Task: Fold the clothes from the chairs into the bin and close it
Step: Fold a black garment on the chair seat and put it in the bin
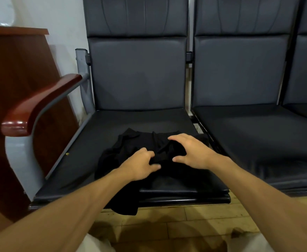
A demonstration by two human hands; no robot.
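A crumpled black garment (125, 151) lies on the seat of the left black chair (87, 146), with one end hanging over the front edge toward the floor. My left hand (140, 164) lies on the middle of the cloth with its fingers curled into the fabric. My right hand (190, 153) hovers just to the right of it, fingers spread and bent over the garment, touching or nearly touching the cloth. No bin is in view.
A second black chair (249, 135) stands to the right, joined in a row, with a third at the frame's edge. A reddish wooden armrest (38, 104) juts out at the left, beside a brown wooden cabinet (12, 79). Tiled floor lies below.
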